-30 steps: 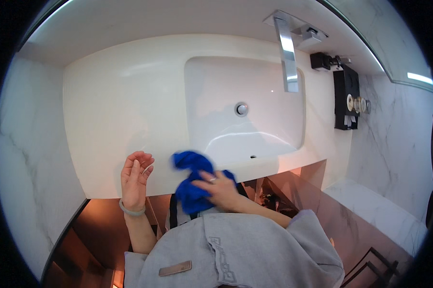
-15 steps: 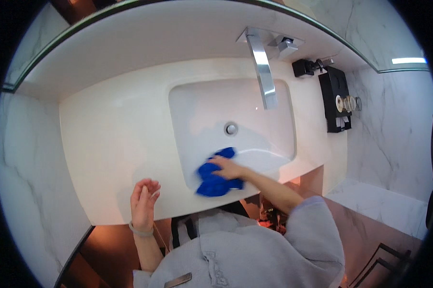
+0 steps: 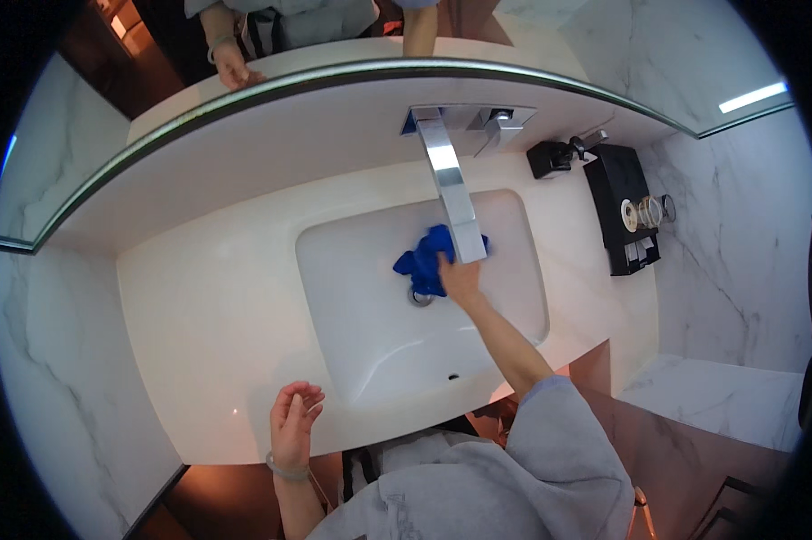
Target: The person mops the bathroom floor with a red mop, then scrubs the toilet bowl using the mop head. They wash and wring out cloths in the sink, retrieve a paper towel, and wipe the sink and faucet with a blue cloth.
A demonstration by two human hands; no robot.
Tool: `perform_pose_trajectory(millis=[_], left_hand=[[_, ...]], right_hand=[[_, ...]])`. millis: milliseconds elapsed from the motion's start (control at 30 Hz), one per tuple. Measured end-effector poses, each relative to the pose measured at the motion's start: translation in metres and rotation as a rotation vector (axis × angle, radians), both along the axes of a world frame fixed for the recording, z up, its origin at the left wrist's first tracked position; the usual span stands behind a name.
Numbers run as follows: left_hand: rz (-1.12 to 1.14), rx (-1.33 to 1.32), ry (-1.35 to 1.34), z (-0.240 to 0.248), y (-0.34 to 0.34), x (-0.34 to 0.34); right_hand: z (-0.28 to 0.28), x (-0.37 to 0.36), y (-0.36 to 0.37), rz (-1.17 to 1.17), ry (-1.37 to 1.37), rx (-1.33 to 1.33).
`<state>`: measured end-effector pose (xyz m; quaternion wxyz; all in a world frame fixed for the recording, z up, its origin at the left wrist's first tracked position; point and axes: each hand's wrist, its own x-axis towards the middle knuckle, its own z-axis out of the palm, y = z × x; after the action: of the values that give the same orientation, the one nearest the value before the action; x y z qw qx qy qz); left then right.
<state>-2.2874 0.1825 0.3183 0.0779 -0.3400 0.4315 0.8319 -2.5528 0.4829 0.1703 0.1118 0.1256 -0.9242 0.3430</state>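
A crumpled blue cloth lies against the white sink basin, just behind the drain and partly over its edge. My right hand is closed on the cloth's right side, reaching in under the chrome spout, which hides some of the fingers and a bit of cloth. My left hand hovers over the front of the white countertop, left of the basin. Its fingers are loosely bent and apart, with nothing in them.
A chrome tap handle sits on the wall beside the spout. On the right stand a black soap dispenser and a black tray with small glass jars. A mirror edge runs along the back.
My right hand has moved the blue cloth from the basin's front edge back past the drain, under the spout. The view has tilted up, showing more mirror. My left hand stays free.
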Motion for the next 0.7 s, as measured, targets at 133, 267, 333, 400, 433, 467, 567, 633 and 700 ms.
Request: perform_pose_trajectory(millis=[133,267,333,400,433,467,567,633,700], left_hand=[[0.056,-0.088,-0.029,0.001,-0.003,-0.001],[0.063,-0.069,0.03,0.01,0.002,-0.013],[0.06,-0.063,0.024,0.012,0.001,-0.008],[0.012,-0.042,0.031,0.007,0.004,-0.009],[0.005,-0.03,0.027,0.006,0.006,-0.013],[0.02,-0.034,0.015,0.007,0.005,-0.01],[0.004,-0.023,0.015,0.007,0.013,-0.018],[-0.016,-0.017,0.029,0.007,0.018,-0.023],[-0.037,-0.005,0.047,0.003,0.024,-0.029]], right_hand=[[0.089,-0.037,-0.11,0.461,-0.018,0.219],[0.087,-0.054,-0.115,0.401,0.007,0.444],[0.091,-0.046,-0.087,0.242,-0.037,0.456],[0.057,-0.052,-0.029,0.185,0.181,0.417],[0.046,-0.049,-0.003,0.133,0.263,0.531],[0.047,-0.043,0.006,0.126,0.102,0.537],[0.045,-0.041,0.04,-0.039,-0.032,0.972],[0.044,-0.049,0.061,-0.134,-0.125,1.089],[0.048,-0.049,0.084,-0.122,-0.359,1.069]])
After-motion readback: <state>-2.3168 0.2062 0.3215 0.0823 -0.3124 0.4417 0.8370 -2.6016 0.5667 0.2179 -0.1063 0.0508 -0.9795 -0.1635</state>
